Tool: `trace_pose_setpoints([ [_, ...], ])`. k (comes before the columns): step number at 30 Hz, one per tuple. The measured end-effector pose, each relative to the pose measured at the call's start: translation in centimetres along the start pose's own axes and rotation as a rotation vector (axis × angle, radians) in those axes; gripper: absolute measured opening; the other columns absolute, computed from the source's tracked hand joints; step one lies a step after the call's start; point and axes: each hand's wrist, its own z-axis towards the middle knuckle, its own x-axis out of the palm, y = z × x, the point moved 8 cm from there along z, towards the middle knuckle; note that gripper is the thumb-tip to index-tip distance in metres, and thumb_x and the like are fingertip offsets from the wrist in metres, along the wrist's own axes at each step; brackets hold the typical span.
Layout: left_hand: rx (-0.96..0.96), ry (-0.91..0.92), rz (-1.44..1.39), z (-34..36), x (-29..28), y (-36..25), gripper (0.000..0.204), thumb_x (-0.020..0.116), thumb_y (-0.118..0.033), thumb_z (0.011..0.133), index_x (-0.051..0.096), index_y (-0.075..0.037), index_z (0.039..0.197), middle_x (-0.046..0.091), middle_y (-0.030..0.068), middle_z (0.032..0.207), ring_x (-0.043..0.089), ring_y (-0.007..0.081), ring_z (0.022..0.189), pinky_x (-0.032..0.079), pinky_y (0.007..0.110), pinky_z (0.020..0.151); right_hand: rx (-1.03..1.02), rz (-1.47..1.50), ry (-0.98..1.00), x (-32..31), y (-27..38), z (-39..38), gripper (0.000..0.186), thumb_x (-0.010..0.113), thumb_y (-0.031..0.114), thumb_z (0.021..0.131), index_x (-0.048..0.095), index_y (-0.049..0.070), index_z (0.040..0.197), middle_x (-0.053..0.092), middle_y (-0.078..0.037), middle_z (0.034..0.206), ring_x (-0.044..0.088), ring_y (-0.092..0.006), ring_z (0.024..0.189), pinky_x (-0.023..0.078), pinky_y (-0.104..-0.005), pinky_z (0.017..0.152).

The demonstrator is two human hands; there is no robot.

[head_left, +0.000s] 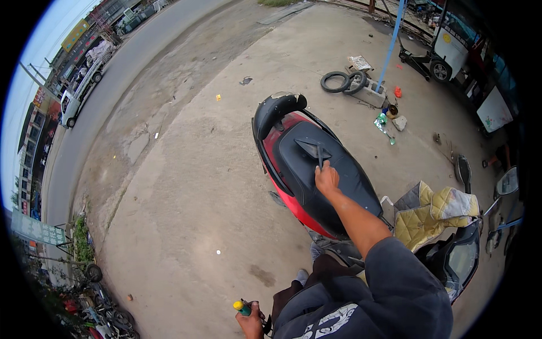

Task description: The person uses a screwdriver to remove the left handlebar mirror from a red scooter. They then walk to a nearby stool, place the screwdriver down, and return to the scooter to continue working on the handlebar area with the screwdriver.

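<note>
A red scooter [296, 203] with a black seat [344, 192] stands below me. My right hand [327, 178] is closed on a narrow dark tool [319, 155] over the seat, touching or just above a dark triangular piece [307, 147] lying there; whether the two are joined I cannot tell. Behind the seat is a worn black backrest [279, 107]. Low in the picture, my left hand [251, 319] is closed on a tool with a green and yellow handle [243, 308], with something black partly hidden beside it.
A yellow quilted cover [429, 220] drapes the scooter's front. Loose tyres [334, 82], a concrete block [370, 96], a blue pole [389, 51] and a vehicle [451, 42] stand behind. A white truck [70, 110] is on the road [130, 56]; motorcycles [101, 311] are at lower left.
</note>
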Motion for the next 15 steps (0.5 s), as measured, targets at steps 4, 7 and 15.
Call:
trace_pose_setpoints([
  [4,-0.093,-0.118,0.022,-0.5,0.9,0.2,0.029,0.067,-0.022,0.094,0.061,-0.005,0.072,0.054,0.0032,0.055,0.045,0.012,0.041,0.033,0.03,0.038,-0.006,-0.005,0.006,1.0,2.2,1.6,0.029,0.058,0.03,0.097,0.052,0.002,0.104,0.066,-0.023,0.099,0.063,-0.0419,0.099,0.051,-0.0526,0.087],
  [7,-0.112,-0.099,-0.003,-0.3,1.7,-0.2,0.029,0.068,-0.024,0.094,0.061,-0.006,0.072,0.053,0.0027,0.053,0.043,0.0111,0.037,0.032,0.028,0.034,-0.016,-0.009,-0.019,2.4,1.3,2.1,0.03,0.06,0.028,0.096,0.053,0.002,0.109,0.061,-0.019,0.11,0.057,-0.0378,0.11,0.05,-0.0493,0.092],
  [15,0.052,0.005,0.016,1.5,2.5,-1.1,0.023,0.068,-0.022,0.094,0.064,-0.004,0.082,0.054,0.0032,0.055,0.044,0.0123,0.038,0.033,0.027,0.035,0.025,0.063,-0.109,1.0,-1.3,-0.8,0.043,0.063,0.024,0.092,0.051,0.001,0.127,0.052,-0.018,0.124,0.051,-0.0361,0.12,0.047,-0.0478,0.097],
])
